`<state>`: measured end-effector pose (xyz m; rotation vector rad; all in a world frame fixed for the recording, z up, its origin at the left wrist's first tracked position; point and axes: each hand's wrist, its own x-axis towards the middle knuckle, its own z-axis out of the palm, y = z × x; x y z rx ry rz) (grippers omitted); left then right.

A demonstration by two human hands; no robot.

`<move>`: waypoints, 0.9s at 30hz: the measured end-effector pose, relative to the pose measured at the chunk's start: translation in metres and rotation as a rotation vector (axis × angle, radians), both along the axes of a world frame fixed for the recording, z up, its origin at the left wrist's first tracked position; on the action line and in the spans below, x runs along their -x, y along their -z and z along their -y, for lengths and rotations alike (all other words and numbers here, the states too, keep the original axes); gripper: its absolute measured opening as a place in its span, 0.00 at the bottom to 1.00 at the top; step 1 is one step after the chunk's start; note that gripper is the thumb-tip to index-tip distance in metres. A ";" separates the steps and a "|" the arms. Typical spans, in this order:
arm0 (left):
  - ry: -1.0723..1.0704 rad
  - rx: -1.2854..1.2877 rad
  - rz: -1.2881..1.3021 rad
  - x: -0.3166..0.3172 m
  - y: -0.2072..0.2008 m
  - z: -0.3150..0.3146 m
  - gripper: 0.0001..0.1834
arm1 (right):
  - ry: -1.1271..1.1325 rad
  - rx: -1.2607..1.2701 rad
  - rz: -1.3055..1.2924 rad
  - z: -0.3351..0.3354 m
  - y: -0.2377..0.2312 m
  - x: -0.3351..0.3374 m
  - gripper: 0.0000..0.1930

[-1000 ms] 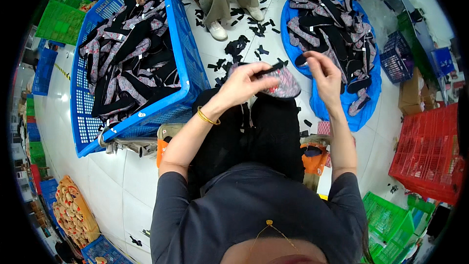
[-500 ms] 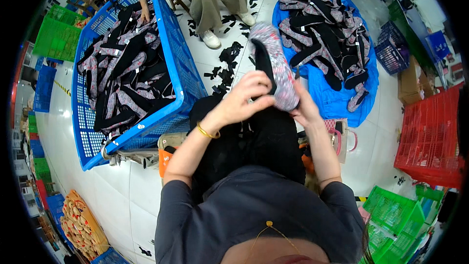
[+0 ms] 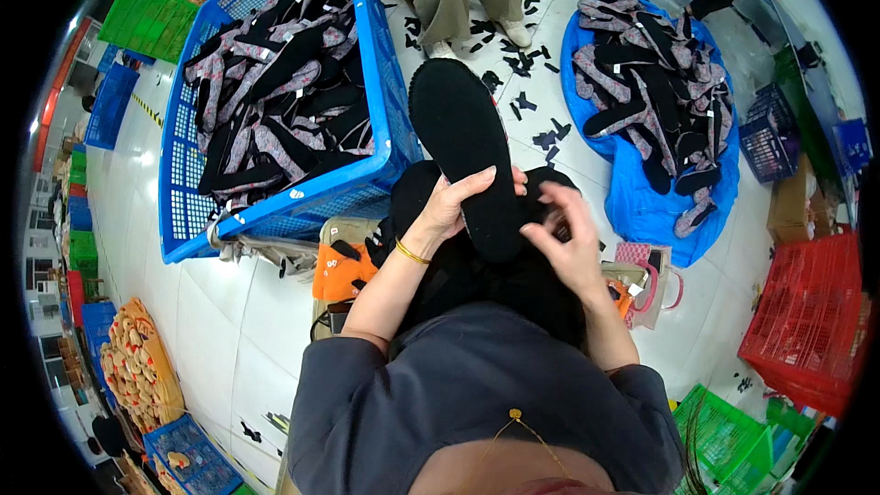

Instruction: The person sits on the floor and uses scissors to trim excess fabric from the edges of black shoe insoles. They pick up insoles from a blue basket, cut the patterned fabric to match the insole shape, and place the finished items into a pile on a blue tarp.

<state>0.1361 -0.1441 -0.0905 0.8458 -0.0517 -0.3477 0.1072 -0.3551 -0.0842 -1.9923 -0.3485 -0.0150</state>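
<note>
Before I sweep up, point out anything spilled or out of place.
Black scraps lie strewn across the white floor between the blue crate and blue sheet, looking like litter. The slipper in the left hand shows no obvious damage.

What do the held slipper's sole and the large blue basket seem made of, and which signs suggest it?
Slipper sole: probably fabric, perhaps rubbery; matte black without glare.
Blue basket: likely moulded plastic, faintly glossy, judging by its even colour and regular latticework.

Black-soled slipper [image 3: 466, 142], seemingly sole-up
</note>
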 end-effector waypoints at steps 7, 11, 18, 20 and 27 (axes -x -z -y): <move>0.132 0.110 -0.051 0.021 0.027 -0.010 0.19 | -0.021 -0.141 0.156 -0.008 -0.004 -0.024 0.19; 0.167 0.125 -0.034 0.026 0.025 -0.006 0.22 | 0.009 -0.451 -0.093 -0.031 0.003 -0.024 0.14; 0.258 0.220 -0.099 0.039 0.031 -0.001 0.22 | -0.061 -0.565 -0.042 -0.044 -0.008 -0.027 0.12; 0.238 0.153 -0.115 0.043 0.027 0.001 0.25 | -0.079 -0.543 -0.063 -0.041 -0.008 -0.028 0.11; 0.188 -0.150 -0.058 0.035 0.006 0.004 0.21 | 0.048 -0.888 -0.302 -0.007 -0.010 -0.053 0.11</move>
